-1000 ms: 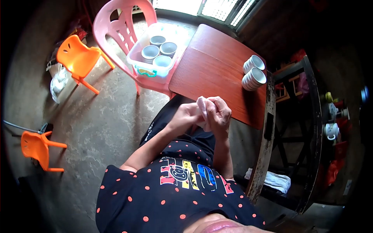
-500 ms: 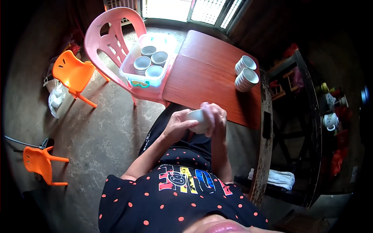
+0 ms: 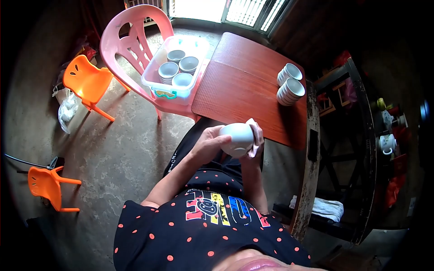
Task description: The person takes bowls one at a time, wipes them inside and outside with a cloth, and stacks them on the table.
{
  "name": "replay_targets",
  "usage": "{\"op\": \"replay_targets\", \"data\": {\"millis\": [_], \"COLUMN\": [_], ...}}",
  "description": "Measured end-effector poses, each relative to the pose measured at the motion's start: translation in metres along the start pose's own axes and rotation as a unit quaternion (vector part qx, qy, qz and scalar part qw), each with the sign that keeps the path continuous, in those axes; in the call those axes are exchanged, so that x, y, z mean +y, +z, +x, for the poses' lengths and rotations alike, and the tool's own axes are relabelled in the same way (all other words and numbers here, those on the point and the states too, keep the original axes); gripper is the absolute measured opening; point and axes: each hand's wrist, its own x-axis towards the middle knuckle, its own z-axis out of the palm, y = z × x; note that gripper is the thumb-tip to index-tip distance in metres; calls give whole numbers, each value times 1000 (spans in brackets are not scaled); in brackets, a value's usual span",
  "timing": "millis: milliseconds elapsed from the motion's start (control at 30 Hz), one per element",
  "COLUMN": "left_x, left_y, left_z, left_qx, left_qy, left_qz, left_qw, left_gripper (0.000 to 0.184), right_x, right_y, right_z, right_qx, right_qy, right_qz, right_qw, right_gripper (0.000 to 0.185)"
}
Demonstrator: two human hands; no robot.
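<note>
A white bowl is held above my lap, tilted so that its outside and foot ring show. My left hand grips it from the left, thumb along the wall. On the other side my right hand is closed around a pale pink cloth pressed to the bowl's rim; most of those fingers are hidden behind bowl and cloth. Beyond my hands lies a reddish-brown table. Two stacks of similar bowls stand at its right side, a nearer stack and a farther stack.
A clear plastic box holding several stacks of bowls rests on a pink chair left of the table. Orange chairs stand farther left. A dark wooden frame with a white towel is at right.
The bowl has turned from upright to tilted, showing its outside and foot. The cloth in my right hand has shifted to the right along the rim.
</note>
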Motion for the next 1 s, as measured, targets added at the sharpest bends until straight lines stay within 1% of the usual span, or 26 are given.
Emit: {"op": "replay_targets", "data": {"millis": [33, 67, 100, 133, 167, 200, 267, 333, 367, 400, 433, 467, 500, 533, 567, 600, 633, 667, 700, 733, 800, 833, 867, 900, 933, 1000], "left_x": [1, 0, -3, -11, -18, -22, -13, -5, -5, -4, -4, -5, -4, -3, -2, -1, -13, -25, -30, -28, -22, -11, -2, 3, 5, -3], "left_y": [2, 2, -5, -8, -11, -13, -16, -4, -3, 2, 5, 7, 7, 7, 7, 2, -8, -18, -16, -7, -9, -3, 9, 15, 18, 1], "left_z": [0, -1, -1, -1, 0, 1, 2, 0, 0, 0, 0, -1, -2, -1, 1, 0, 0, 1, -1, 0, -2, -2, -4, -4, -4, -2], "left_qx": [-6, -12, -20, -21, -22, -21, -22, 29, 5, 29, 41, 51, 39, 24, 10, 9, -9, -30, -35, -37, 8, -16, 38, 52, 67, 35], "left_qy": [-15, -34, -55, -51, -45, -35, -84, -68, -62, -82, -81, -83, -78, -74, -70, -79, -67, -52, -28, 37, -36, -18, -15, -11, -7, -23], "left_qz": [-3, -7, 34, 57, 80, 102, -71, -154, -200, -241, -245, -251, -235, -218, -202, -129, 1, 132, 123, 93, -28, -69, -90, -110, -130, -21], "left_qw": [1000, 999, 998, 997, 996, 994, 994, 985, 978, 967, 965, 963, 968, 973, 977, 988, 998, 989, 991, 994, 999, 997, 995, 992, 989, 999], "left_gripper": [34, 34, 30, 29, 28, 28, 39, 34, 43, 48, 48, 49, 48, 48, 48, 37, 30, 23, 16, 18, 25, 31, 31, 32, 34, 32], "right_x": [-13, -28, -42, -63, -91, -96, -89, -80, -69, -62, -46, -31, -22, -28, -42, -57, -86, -102, -105, -106, -94, -82, -70, -51, -36, -6], "right_y": [-2, 2, 5, 18, 43, 51, 46, 47, 43, 45, 43, 39, 35, 29, 21, 22, 42, 50, 52, 54, 50, 45, 43, 32, 26, 13], "right_z": [3, 8, 14, 22, 16, 18, 22, 13, 5, -11, -24, -32, -35, -29, -15, -5, 2, 8, 8, 10, 10, 5, 1, -12, -15, -21], "right_qx": [-42, -73, -107, -132, -172, -241, -263, -178, -127, -38, 13, 69, 89, 16, -58, -132, -187, -273, -275, -278, -186, -121, -50, -4, 19, 71], "right_qy": [-60, -28, 1, 115, 80, -67, -96, -107, -143, -89, -72, -54, -55, -78, -99, -116, -69, -64, -76, -89, -24, 22, 30, -137, -114, -76], "right_qz": [-167, -220, -273, -210, -395, -473, -471, -370, -343, -290, -200, -112, -74, -168, -260, -349, -379, -471, -499, -527, -389, -275, -123, -285, -234, -124], "right_qw": [983, 972, 956, 962, 899, 845, 836, 906, 920, 952, 977, 990, 992, 983, 959, 921, 904, 836, 818, 798, 902, 954, 991, 949, 965, 987], "right_gripper": [36, 34, 33, 32, 26, 23, 24, 27, 31, 31, 35, 39, 37, 35, 33, 31, 26, 19, 19, 19, 22, 25, 27, 31, 34, 40]}}
